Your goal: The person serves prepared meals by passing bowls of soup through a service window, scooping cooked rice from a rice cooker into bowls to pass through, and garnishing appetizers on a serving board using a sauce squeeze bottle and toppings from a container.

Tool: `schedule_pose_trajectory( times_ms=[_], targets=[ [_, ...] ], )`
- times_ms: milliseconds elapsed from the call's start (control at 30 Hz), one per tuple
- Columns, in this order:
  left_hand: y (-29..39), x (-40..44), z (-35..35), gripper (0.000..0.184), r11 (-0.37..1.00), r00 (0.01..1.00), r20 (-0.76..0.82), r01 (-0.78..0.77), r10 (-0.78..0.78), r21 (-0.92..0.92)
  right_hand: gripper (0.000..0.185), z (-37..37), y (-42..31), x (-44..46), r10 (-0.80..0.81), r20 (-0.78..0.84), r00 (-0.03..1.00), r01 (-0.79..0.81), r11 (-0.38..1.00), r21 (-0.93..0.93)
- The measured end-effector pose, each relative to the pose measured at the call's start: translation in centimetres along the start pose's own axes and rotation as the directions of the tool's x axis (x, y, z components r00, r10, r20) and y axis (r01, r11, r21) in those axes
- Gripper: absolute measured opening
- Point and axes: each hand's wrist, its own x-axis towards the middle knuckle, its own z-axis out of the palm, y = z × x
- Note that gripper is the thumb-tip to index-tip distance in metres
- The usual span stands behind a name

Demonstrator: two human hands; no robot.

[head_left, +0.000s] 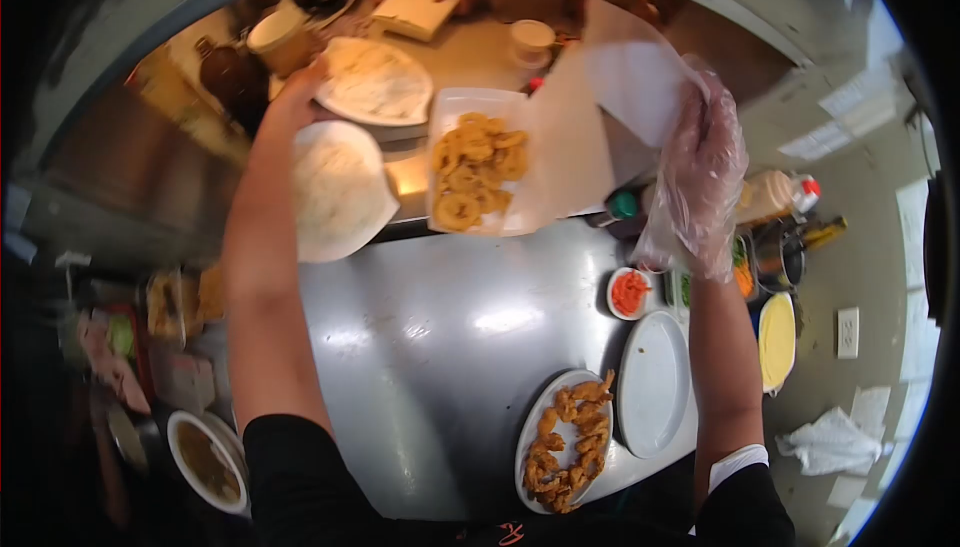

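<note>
1. Right hand point(700, 162), gloved: fingers bent closed on right edge of sheet point(635, 72); sheet extends left of them, long axis slanting from far left to near right.
2. Left hand point(306, 92): fingers at left rim of upper plate point(375, 84); grip, cannot tell. Plate's long axis roughly sideways.
3. Box point(470, 100) between hands, long axis pointing forward.

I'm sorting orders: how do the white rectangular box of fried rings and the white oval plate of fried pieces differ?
The box holds heaped golden rings; the plate, browner pieces in a rough loop. The box sits farther away than the plate. Both are white and hold fried food.
</note>
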Motion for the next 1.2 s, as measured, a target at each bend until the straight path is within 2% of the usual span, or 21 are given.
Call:
schedule_pose_trajectory(
  times_ms=[67, 133, 233, 333, 367, 433, 500, 533, 600, 633, 667, 733, 800, 833, 867, 900, 967, 1033, 1067, 1133, 1200],
  targets=[
    [-1.2, 1.6, -1.3, 0.056, 0.999, 0.992, 0.128, -0.005, 0.009, -0.038, 0.023, -2.7, -1.0, -1.4, 0.239, 0.009, 0.971, -0.235, 0.947, 0.217],
    [-1.5, 3.4, -2.3, 0.055, 0.999, 0.992, 0.117, 0.045, -0.045, -0.002, 0.024, -5.4, -3.7, -1.8, 0.572, 0.143, 0.808, -0.566, 0.685, 0.460],
    [-1.9, 5.3, -3.0, 0.053, 0.991, 0.992, 0.069, 0.109, -0.103, -0.075, 0.027, -8.9, -4.1, -3.7, 0.657, 0.324, 0.681, -0.685, 0.415, 0.598],
    [-1.7, 7.1, -3.5, 0.053, 0.985, 0.987, 0.014, 0.162, -0.162, -0.057, 0.020, -12.6, -4.7, -5.3, 0.578, 0.223, 0.785, -0.617, 0.697, 0.365],
    [-1.3, 6.6, -3.5, 0.053, 0.987, 0.987, -0.008, 0.158, -0.158, -0.019, 0.015, -13.9, -4.3, -6.1, 0.401, 0.128, 0.907, -0.419, 0.884, 0.207],
    [0.1, 4.4, -2.8, 0.053, 0.995, 0.995, -0.022, 0.098, -0.098, 0.003, 0.015, -16.0, -4.0, -6.2, 0.008, 0.030, 1.000, -0.012, 0.990, 0.138],
    [0.8, 2.0, -1.4, 0.055, 1.000, 1.000, 0.003, 0.003, -0.003, -0.029, 0.018, -18.6, -4.8, -6.0, -0.012, 0.050, 0.999, 0.013, 1.000, -0.027],
    [-0.3, 5.1, -3.0, 0.058, 0.994, 0.981, -0.161, -0.103, 0.108, 0.038, 0.020, -19.6, -5.2, -5.6, -0.029, 0.062, 0.998, 0.035, 0.994, -0.103],
    [-1.9, 11.5, -6.2, 0.058, 0.848, 0.858, -0.186, -0.397, 0.479, 0.353, 0.025, -21.9, -6.1, -4.7, 0.313, 0.165, 0.935, -0.290, 0.945, -0.151],
    [-2.9, 13.8, -7.2, 0.059, 0.713, 0.754, -0.172, -0.486, 0.635, 0.505, 0.026, -23.0, -6.4, -4.5, 0.299, 0.169, 0.939, -0.262, 0.942, -0.209],
    [-1.5, 10.9, -5.0, 0.060, 0.610, 0.710, -0.133, -0.476, 0.692, 0.633, 0.028, -24.2, -6.7, -4.3, 0.284, 0.173, 0.943, -0.233, 0.935, -0.267],
    [0.9, -3.6, 3.0, 0.062, 0.611, 0.793, 0.032, -0.493, 0.608, 0.620, 0.031, -26.5, -6.2, -4.3, -0.158, 0.115, 0.981, 0.193, 0.884, -0.425],
    [2.9, -21.7, 12.2, 0.064, 0.818, 0.845, 0.374, -0.498, 0.383, 0.287, 0.036, -29.2, -6.5, -4.0, -0.478, 0.193, 0.857, 0.506, 0.708, -0.493],
    [3.6, -29.5, 16.7, 0.078, 0.901, 0.716, 0.600, -0.434, 0.356, -0.015, 0.039, -29.4, -8.0, -5.1, -0.540, 0.287, 0.791, 0.609, 0.650, -0.456],
    [3.5, -36.6, 20.9, 0.089, 0.890, 0.611, 0.648, -0.338, 0.454, -0.306, 0.042, -29.1, -9.5, -6.1, -0.559, 0.418, 0.716, 0.698, 0.584, -0.414],
    [1.5, -40.2, 23.6, 0.076, 0.775, 0.522, 0.590, -0.267, 0.616, -0.573, 0.042, -28.5, -10.8, -5.6, -0.659, 0.364, 0.658, 0.722, 0.690, -0.055],
    [1.0, -45.9, 27.7, 0.047, 0.640, 0.523, 0.438, -0.304, 0.731, -0.705, 0.043, -27.3, -10.8, -7.0, -0.808, 0.387, 0.445, 0.819, 0.542, 0.188],
    [2.0, -52.6, 29.2, 0.037, 0.640, 0.642, 0.193, -0.593, 0.742, -0.489, 0.042, -30.9, -11.8, -6.3, -0.867, 0.231, 0.442, 0.797, 0.497, 0.342],
    [3.1, -55.7, 29.1, 0.034, 0.568, 0.573, 0.143, -0.686, 0.807, -0.454, 0.042, -32.5, -12.3, -5.5, -0.889, 0.143, 0.434, 0.781, 0.451, 0.432],
    [5.5, -59.9, 28.5, 0.039, 0.227, 0.180, 0.178, -0.928, 0.967, -0.295, 0.058, -40.2, -15.1, -2.8, -0.781, 0.004, 0.624, 0.773, 0.618, 0.144],
    [8.3, -64.0, 29.9, 0.051, -0.012, -0.026, 0.089, -0.988, 0.996, -0.154, 0.050, -45.4, -16.4, 1.2, -0.628, -0.060, 0.776, 0.618, 0.738, 0.271]
  ],
)
